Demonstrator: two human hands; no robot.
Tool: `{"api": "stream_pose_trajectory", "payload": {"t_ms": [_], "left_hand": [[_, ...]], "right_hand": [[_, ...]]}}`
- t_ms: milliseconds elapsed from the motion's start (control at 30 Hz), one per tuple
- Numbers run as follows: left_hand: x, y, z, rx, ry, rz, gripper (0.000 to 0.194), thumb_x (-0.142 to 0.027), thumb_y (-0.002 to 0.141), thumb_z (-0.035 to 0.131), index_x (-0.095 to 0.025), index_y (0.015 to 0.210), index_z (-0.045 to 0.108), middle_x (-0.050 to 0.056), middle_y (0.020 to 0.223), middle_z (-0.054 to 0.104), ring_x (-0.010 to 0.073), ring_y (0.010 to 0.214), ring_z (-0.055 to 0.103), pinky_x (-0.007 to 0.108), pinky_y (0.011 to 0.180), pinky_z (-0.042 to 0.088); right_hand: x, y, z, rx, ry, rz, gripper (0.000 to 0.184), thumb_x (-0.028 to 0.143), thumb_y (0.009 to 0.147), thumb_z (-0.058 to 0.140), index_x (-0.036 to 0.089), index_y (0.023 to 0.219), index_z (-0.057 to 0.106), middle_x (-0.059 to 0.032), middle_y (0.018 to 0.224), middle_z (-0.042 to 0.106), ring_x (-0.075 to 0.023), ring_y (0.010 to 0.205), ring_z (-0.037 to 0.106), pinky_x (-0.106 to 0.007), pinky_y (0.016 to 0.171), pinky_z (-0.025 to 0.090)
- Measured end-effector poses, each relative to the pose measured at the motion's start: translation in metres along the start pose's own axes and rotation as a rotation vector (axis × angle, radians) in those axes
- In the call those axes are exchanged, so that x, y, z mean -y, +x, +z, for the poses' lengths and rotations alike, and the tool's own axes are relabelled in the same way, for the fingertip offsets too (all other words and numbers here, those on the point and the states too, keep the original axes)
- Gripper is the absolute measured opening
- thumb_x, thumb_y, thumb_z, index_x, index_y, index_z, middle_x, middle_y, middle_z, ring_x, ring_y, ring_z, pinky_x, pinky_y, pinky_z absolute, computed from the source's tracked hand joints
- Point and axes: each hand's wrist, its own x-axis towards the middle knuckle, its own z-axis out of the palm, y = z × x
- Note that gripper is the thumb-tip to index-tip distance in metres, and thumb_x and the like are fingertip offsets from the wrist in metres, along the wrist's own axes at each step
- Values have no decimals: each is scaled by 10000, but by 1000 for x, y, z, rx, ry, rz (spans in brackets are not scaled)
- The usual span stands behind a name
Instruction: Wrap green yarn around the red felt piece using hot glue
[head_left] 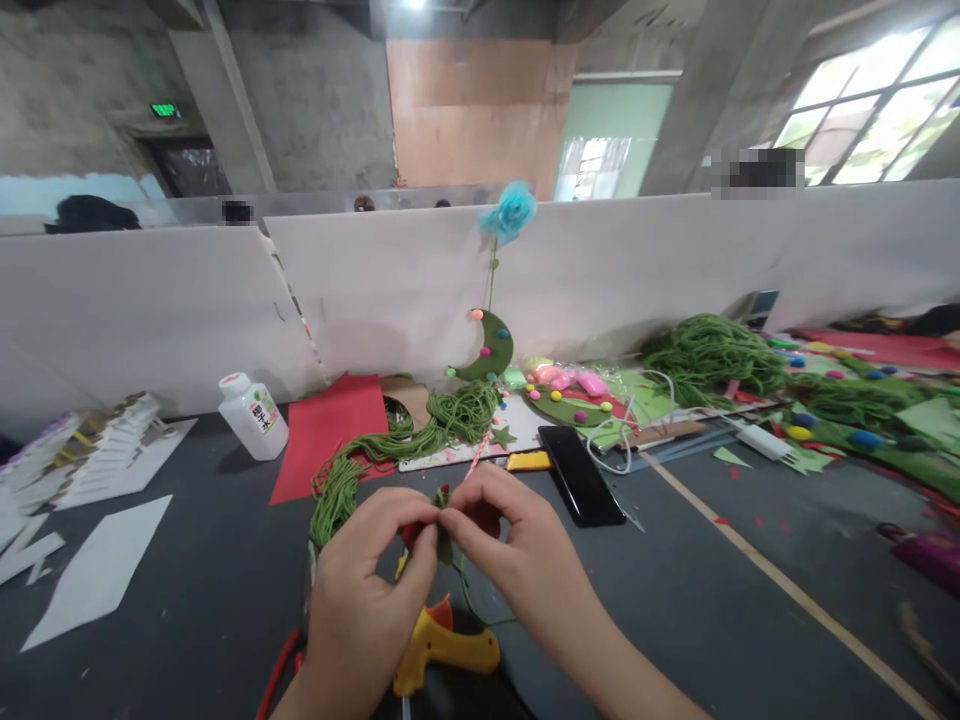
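Note:
In the middle of the head view, my left hand (379, 575) and my right hand (517, 535) meet with thumbs and fingertips pinched together. Between them they grip a small green and red craft piece (444, 545), mostly covered by my fingers, so its exact kind is unclear. A thin green cord (469, 598) trails from it toward the lower right. Just below my hands lies a yellow glue gun (446, 650) with an orange trigger. Green yarn (334, 500) curves around beyond my left hand, and a black phone (581, 475) rests past my right hand.
A white bottle (253, 418) stands by red sheets (330, 430) at left. At the back, a felt moon (491, 345) with pompoms leans near the white partition (637, 270), below a blue flower (511, 212). White paper (105, 570), a yellow cutter (529, 461) and a charger (765, 445) lie about.

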Motion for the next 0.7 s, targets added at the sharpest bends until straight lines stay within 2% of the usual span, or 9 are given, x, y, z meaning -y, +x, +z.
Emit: {"api": "stream_pose_trajectory", "payload": {"t_ms": [100, 233, 433, 600, 700], "left_hand": [[2, -2, 1, -1, -43, -111, 88, -181, 761, 629, -232, 779, 699, -3, 762, 731, 171, 703, 681, 248, 666, 534], [2, 0, 0, 0, -163, -249, 128, -223, 760, 653, -243, 843, 748, 14, 847, 749, 188, 786, 682, 265, 718, 532], [3, 9, -5, 105, -342, -357, 100, -223, 740, 672, -237, 740, 771, 9, 758, 742, 166, 721, 661, 232, 661, 518], [5, 12, -7, 141, -465, -508, 38, -232, 688, 725, -210, 701, 752, -2, 681, 719, 147, 657, 639, 213, 615, 510], [5, 12, -7, 132, -463, -537, 57, -256, 684, 735, -200, 677, 730, -11, 642, 693, 139, 624, 619, 210, 592, 503]], "right_hand": [[2, 0, 0, 14, 23, 39, 155, 96, 739, 561, 195, 623, 529, 34, 627, 498, -115, 577, 452, -221, 527, 364], [6, -1, 1, 47, 64, 93, 124, 119, 730, 548, 193, 633, 523, 48, 587, 484, -105, 544, 448, -217, 515, 365], [10, -3, 1, 52, 92, 132, 96, 156, 729, 558, 189, 639, 548, 46, 572, 505, -100, 528, 460, -206, 493, 372], [11, -4, -2, 46, 93, 145, 88, 136, 709, 545, 195, 645, 536, 49, 561, 496, -101, 526, 472, -204, 493, 381], [10, -4, -1, 39, 108, 150, 88, 129, 712, 543, 197, 660, 524, 51, 568, 499, -100, 533, 479, -204, 500, 385]]}}
